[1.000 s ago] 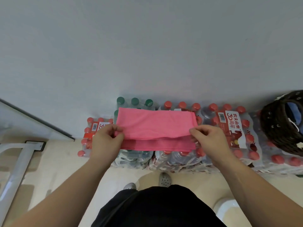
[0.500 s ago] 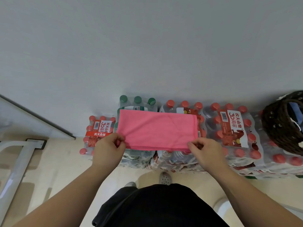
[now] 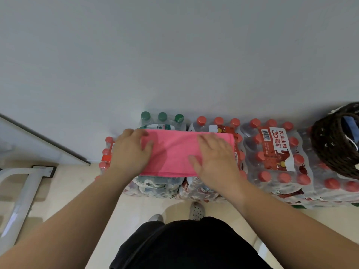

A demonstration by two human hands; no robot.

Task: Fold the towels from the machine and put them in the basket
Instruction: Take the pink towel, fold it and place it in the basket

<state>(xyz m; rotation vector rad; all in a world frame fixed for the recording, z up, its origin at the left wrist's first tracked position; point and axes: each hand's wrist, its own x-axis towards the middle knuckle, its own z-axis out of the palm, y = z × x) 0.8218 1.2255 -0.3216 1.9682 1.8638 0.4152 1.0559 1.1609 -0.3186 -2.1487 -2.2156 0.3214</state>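
Hands lie flat, palms down, both arms reaching forward from the bottom of the view: we see the left hand (image 3: 130,150) spread over the left end of the folded pink cloth towel (image 3: 174,152), fingers straight and slightly apart, thumb on the fabric. The right hand (image 3: 215,158) presses the right half, fingers extended toward the pale grey wall (image 3: 174,55) (its fingertips are a little blurred). Neither hand curls round anything; both simply rest on the cloth. The towel lies as a wide rectangle on top of shrink-wrapped packs of red-capped clear plastic water bottles (image 3: 275,171), which stand on the floor against the wall, with a pack of green-capped clear bottles (image 3: 162,121) just behind the towel's far edge. To the right, on top of the packs and well apart from the towel, sits a dark brown woven basket (image 3: 330,148); inside it we make out some blue fabric (image 3: 348,123), though we cannot tell what it is. On the pack beside the towel a white label (image 3: 279,144) carries a barcode, a large red "30" and the Chinese characters 农夫山泉. Smaller print on the packs is too fine for us to read.
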